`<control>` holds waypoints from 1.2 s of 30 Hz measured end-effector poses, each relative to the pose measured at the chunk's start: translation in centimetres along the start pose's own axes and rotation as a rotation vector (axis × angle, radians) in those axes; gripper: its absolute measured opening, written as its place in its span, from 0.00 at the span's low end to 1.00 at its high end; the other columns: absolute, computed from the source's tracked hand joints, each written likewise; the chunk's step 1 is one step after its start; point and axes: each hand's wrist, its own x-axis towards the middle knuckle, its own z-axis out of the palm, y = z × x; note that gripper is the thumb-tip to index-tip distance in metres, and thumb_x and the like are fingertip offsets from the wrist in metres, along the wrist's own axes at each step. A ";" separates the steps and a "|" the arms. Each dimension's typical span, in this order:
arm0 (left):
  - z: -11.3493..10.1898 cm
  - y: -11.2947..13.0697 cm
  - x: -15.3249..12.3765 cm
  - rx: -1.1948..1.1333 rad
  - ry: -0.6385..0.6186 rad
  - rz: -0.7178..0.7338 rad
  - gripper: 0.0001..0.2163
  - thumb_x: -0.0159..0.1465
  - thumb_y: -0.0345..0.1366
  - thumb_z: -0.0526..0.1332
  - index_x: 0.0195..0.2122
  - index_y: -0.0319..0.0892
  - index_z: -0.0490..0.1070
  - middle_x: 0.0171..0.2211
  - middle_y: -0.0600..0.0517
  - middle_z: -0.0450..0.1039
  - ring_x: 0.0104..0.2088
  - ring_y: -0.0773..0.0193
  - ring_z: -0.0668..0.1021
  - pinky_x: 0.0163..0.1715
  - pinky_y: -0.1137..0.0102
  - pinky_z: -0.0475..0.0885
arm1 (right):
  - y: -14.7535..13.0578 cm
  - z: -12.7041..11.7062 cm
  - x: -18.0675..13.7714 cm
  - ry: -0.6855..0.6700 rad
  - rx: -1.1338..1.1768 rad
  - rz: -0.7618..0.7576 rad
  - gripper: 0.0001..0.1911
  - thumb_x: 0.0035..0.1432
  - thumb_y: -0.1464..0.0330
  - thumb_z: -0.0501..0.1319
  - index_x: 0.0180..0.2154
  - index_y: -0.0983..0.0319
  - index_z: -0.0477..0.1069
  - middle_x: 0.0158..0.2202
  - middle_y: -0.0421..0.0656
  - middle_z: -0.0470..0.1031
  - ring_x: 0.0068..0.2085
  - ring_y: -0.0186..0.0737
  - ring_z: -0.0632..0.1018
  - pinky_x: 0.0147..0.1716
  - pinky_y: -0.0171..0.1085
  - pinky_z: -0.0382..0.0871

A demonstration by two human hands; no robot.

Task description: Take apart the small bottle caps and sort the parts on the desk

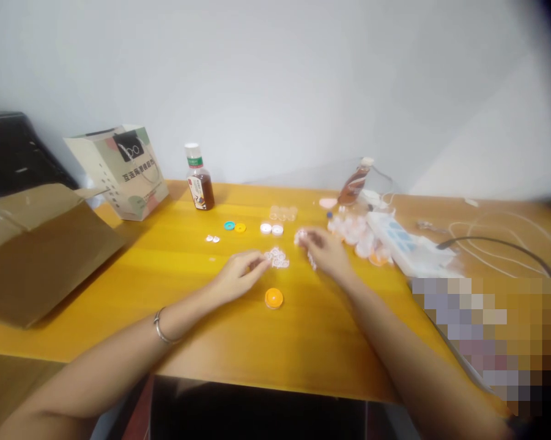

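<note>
A loose pile of small white pieces (277, 258) lies on the table, too blurred to tell their kind. My left hand (241, 276) reaches in from the left, thumb and fingers pinched at the pile's edge; whatever is between the tips is hidden. To the right of the pile, my right hand (325, 253) is closed, with some white pieces at its fingertips and others showing beneath it. Nearer me sits a round orange cap (274, 298). Two white round caps (271, 228) lie side by side behind the pile, with a row of small clear cups (283, 213) farther back.
Left of these are a blue cap (229, 225), a yellow cap (241, 228) and small white bits (212, 239). A brown bag (46, 250), a printed paper bag (128, 174) and two drink bottles (200, 183) stand around. Clear containers (355, 232), a white-blue packet (397, 238) and cables are at right.
</note>
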 end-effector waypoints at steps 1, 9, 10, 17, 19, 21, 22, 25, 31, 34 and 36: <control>-0.3 0.0 0.0 0.033 -0.031 0.027 0.13 0.65 0.41 0.49 0.32 0.39 0.68 0.29 0.52 0.69 0.30 0.67 0.70 0.32 0.72 0.65 | 0.5 -1.3 0.6 -0.044 -0.042 0.057 0.06 0.54 0.68 0.55 0.34 0.63 0.67 0.28 0.43 0.75 0.30 0.36 0.76 0.30 0.34 0.68; -1.5 -0.6 0.0 0.167 -0.382 0.168 0.19 0.56 0.51 0.58 0.42 0.42 0.65 0.38 0.48 0.69 0.39 0.61 0.71 0.38 0.69 0.65 | 4.9 -6.7 1.2 -0.407 -0.294 0.278 0.05 0.48 0.74 0.54 0.31 0.62 0.61 0.20 0.38 0.70 0.23 0.33 0.72 0.23 0.31 0.63; -1.4 -0.6 -0.1 0.169 -0.404 0.165 0.21 0.54 0.52 0.59 0.42 0.42 0.65 0.39 0.48 0.68 0.39 0.60 0.71 0.38 0.69 0.65 | 5.1 -6.6 1.1 -0.426 -0.298 0.290 0.06 0.48 0.74 0.54 0.31 0.61 0.60 0.20 0.38 0.70 0.23 0.33 0.72 0.23 0.31 0.63; -0.5 -1.0 -0.4 0.186 -0.463 0.205 0.21 0.52 0.49 0.63 0.42 0.42 0.64 0.38 0.50 0.68 0.39 0.60 0.71 0.38 0.69 0.64 | 4.8 -5.4 0.9 -0.445 -0.330 0.353 0.08 0.47 0.74 0.55 0.33 0.61 0.59 0.20 0.37 0.69 0.23 0.34 0.70 0.22 0.32 0.61; -0.3 -1.1 -0.3 0.187 -0.467 0.219 0.18 0.52 0.46 0.63 0.40 0.42 0.65 0.37 0.50 0.68 0.38 0.61 0.71 0.38 0.69 0.64 | 4.4 -5.4 1.1 -0.432 -0.362 0.358 0.07 0.48 0.72 0.55 0.32 0.61 0.59 0.20 0.37 0.69 0.23 0.34 0.70 0.22 0.32 0.61; -0.1 -1.2 -0.3 0.186 -0.467 0.234 0.16 0.53 0.44 0.62 0.38 0.42 0.65 0.37 0.50 0.68 0.38 0.62 0.71 0.38 0.69 0.64 | 3.6 -5.4 1.1 -0.350 -0.409 0.321 0.06 0.51 0.67 0.56 0.31 0.61 0.60 0.20 0.37 0.67 0.22 0.33 0.68 0.21 0.32 0.59; 0.0 -1.2 -0.3 0.185 -0.463 0.239 0.14 0.54 0.43 0.62 0.37 0.42 0.65 0.37 0.50 0.68 0.37 0.62 0.71 0.38 0.69 0.64 | 3.1 -5.3 1.0 -0.295 -0.421 0.283 0.07 0.52 0.65 0.56 0.31 0.61 0.60 0.19 0.37 0.66 0.22 0.33 0.68 0.21 0.32 0.58; 0.3 -1.3 -0.3 0.176 -0.454 0.240 0.13 0.55 0.42 0.61 0.37 0.41 0.66 0.36 0.50 0.68 0.37 0.63 0.71 0.38 0.70 0.64 | 0.9 -4.4 0.1 -0.277 -0.336 0.133 0.14 0.51 0.57 0.58 0.32 0.61 0.62 0.21 0.36 0.64 0.23 0.32 0.66 0.21 0.31 0.57; 0.9 -1.7 -0.3 0.145 -0.417 0.246 0.14 0.52 0.43 0.63 0.35 0.40 0.65 0.35 0.50 0.67 0.36 0.63 0.70 0.36 0.70 0.65 | -3.0 0.2 -3.4 -0.724 -0.240 -0.142 0.20 0.42 0.57 0.66 0.34 0.61 0.65 0.29 0.38 0.69 0.29 0.34 0.68 0.27 0.32 0.60; 1.1 -2.0 -0.3 0.129 -0.402 0.256 0.13 0.51 0.41 0.63 0.33 0.40 0.64 0.35 0.50 0.67 0.36 0.63 0.70 0.36 0.70 0.65 | -3.2 1.5 -4.1 -0.727 -0.266 -0.177 0.18 0.44 0.61 0.65 0.36 0.61 0.66 0.33 0.40 0.71 0.32 0.35 0.70 0.30 0.33 0.61; 1.2 -2.2 -0.2 0.146 -0.397 0.240 0.12 0.51 0.40 0.63 0.32 0.40 0.64 0.33 0.51 0.66 0.34 0.63 0.70 0.34 0.71 0.64 | -3.2 1.8 -4.1 -0.723 -0.282 -0.168 0.15 0.46 0.64 0.64 0.36 0.61 0.67 0.31 0.39 0.71 0.30 0.35 0.70 0.29 0.33 0.61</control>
